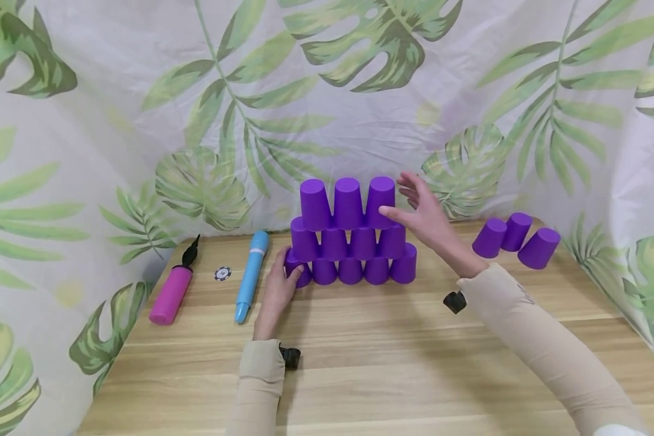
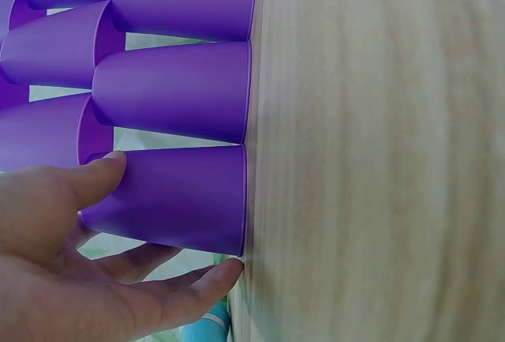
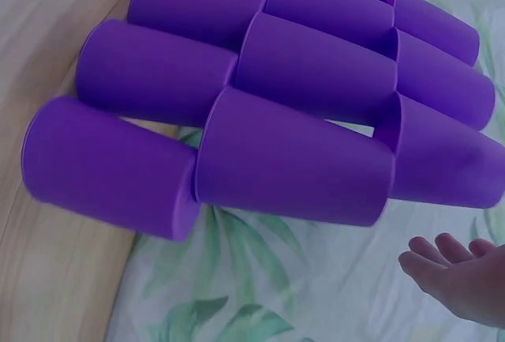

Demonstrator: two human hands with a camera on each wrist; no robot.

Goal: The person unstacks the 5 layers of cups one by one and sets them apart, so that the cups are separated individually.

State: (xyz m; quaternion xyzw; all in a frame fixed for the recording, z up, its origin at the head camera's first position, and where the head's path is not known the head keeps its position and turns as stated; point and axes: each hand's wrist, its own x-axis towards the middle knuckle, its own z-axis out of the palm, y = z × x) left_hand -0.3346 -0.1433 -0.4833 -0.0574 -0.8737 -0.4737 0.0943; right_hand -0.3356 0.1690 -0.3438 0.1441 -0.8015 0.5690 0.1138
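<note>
Purple cups stand upside down in a three-row stack, with several in the bottom row, several in the middle row and three on top. My left hand (image 1: 278,287) holds the leftmost bottom cup (image 2: 170,200), its thumb on the near side and its fingers round the outer side. Beside the top right cup (image 1: 380,197) is my right hand (image 1: 426,213), its fingers spread and holding nothing. In the head view its thumb overlaps that cup; the right wrist view shows the visible fingers (image 3: 442,267) apart from the cups.
Three more purple cups (image 1: 516,232) stand apart at the right. Left of the stack lie a blue pen-shaped tube (image 1: 251,278), a poker chip (image 1: 223,274) and a pink hand pump (image 1: 172,293). Behind the wooden table (image 1: 360,363) hangs a leaf-patterned cloth (image 1: 387,121).
</note>
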